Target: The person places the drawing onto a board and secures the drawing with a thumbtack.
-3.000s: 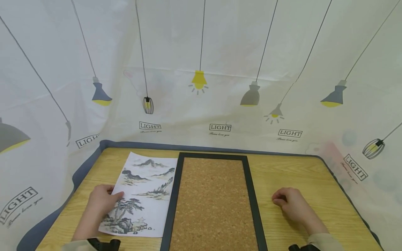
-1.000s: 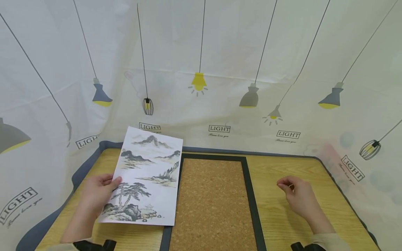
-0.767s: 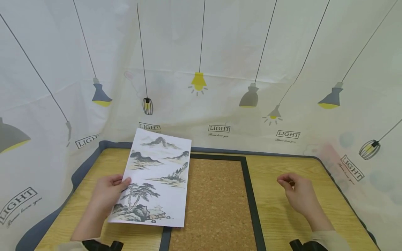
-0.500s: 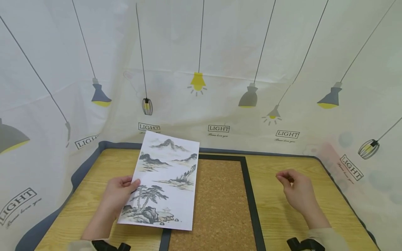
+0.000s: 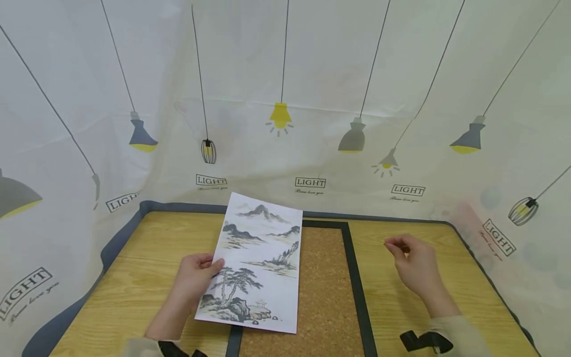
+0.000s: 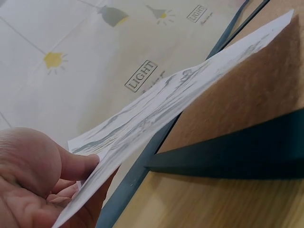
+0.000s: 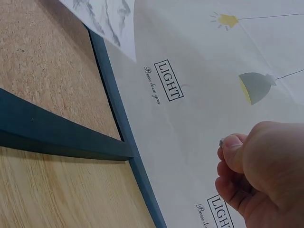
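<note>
My left hand (image 5: pixel 195 278) pinches the left edge of a sheet of paper (image 5: pixel 263 248), thumb on top, printed with an ink landscape of mountains, pines and a pavilion. In the left wrist view the sheet (image 6: pixel 156 107) slants in the air above a cork board (image 5: pixel 330 282) with a black frame (image 5: pixel 357 282). It covers the board's left part in the head view. To the right of the board, above the table, my right hand (image 5: pixel 415 263) pinches a tiny silvery piece (image 7: pixel 222 142) between thumb and forefinger; most of it is hidden by the fingertips.
The board lies on a wood-grain table (image 5: pixel 134 277) with a blue-grey edge (image 5: pixel 379 217) at the back. A white curtain (image 5: pixel 250 74) printed with lamps hangs behind and at both sides. Black straps (image 5: pixel 426 341) sit at both wrists.
My left hand has lifted the sheet off the table and carried it rightward over the cork board. My right hand has risen a little and recently shifted slightly left, still pinching.
</note>
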`<state>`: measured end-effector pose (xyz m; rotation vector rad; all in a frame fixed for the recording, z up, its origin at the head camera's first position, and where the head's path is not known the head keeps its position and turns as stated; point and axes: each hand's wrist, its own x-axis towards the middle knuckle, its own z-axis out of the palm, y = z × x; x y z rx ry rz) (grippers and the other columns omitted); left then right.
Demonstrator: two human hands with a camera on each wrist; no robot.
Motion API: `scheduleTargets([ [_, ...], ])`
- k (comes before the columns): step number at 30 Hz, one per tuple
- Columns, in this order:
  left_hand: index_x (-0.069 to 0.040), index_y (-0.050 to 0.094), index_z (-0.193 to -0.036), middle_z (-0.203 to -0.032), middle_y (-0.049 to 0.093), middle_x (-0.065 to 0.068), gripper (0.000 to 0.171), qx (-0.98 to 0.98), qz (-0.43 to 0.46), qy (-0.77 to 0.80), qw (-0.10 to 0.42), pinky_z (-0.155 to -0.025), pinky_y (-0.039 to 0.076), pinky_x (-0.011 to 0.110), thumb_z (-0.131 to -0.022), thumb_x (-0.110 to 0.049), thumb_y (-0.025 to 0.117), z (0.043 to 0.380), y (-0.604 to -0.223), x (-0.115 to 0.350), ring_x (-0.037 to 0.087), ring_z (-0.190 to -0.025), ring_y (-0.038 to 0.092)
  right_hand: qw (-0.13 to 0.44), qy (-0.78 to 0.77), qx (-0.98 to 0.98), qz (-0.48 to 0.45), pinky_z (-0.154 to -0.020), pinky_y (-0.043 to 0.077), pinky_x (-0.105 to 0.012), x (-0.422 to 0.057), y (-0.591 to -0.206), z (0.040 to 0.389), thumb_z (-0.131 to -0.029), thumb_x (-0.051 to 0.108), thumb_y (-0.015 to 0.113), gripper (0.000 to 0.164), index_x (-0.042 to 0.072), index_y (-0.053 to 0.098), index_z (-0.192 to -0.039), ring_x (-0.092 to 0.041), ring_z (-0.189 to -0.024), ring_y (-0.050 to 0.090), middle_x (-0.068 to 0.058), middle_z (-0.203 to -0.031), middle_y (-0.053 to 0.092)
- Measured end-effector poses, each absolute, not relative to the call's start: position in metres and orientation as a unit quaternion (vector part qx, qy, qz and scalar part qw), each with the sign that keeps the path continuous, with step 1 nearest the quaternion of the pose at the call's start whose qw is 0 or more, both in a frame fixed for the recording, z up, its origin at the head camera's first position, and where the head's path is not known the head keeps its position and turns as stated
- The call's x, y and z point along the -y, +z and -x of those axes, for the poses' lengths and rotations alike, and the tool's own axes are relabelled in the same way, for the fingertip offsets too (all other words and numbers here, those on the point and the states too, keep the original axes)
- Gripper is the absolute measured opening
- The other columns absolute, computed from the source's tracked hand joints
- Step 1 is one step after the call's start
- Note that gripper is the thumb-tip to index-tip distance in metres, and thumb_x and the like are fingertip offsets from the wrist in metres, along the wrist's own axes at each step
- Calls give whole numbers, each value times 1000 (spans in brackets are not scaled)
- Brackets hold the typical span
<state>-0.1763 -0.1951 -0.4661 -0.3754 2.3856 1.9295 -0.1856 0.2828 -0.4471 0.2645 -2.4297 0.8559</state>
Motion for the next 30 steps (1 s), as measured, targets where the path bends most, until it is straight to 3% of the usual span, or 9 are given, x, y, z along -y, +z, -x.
scheduleTargets([
  [8, 23, 57, -132, -100, 71, 22, 43, -772, 114, 625, 21, -65, 60, 30, -102, -5, 71, 176, -475, 175, 19, -79, 70, 262, 325, 904, -96, -70, 56, -35, -275, -446, 190, -95, -5, 75, 7, 1, 77, -98, -27, -81, 70, -9, -90, 76],
  [30, 21, 61, -128, -99, 68, 20, 39, -783, 109, 612, 23, -65, 58, 31, -99, -3, 73, 176, -488, 137, 20, -80, 67, 235, 350, 902, -99, -73, 56, -38, -260, -443, 198, -98, -2, 74, 4, 2, 76, -98, -23, -82, 69, -6, -89, 75],
])
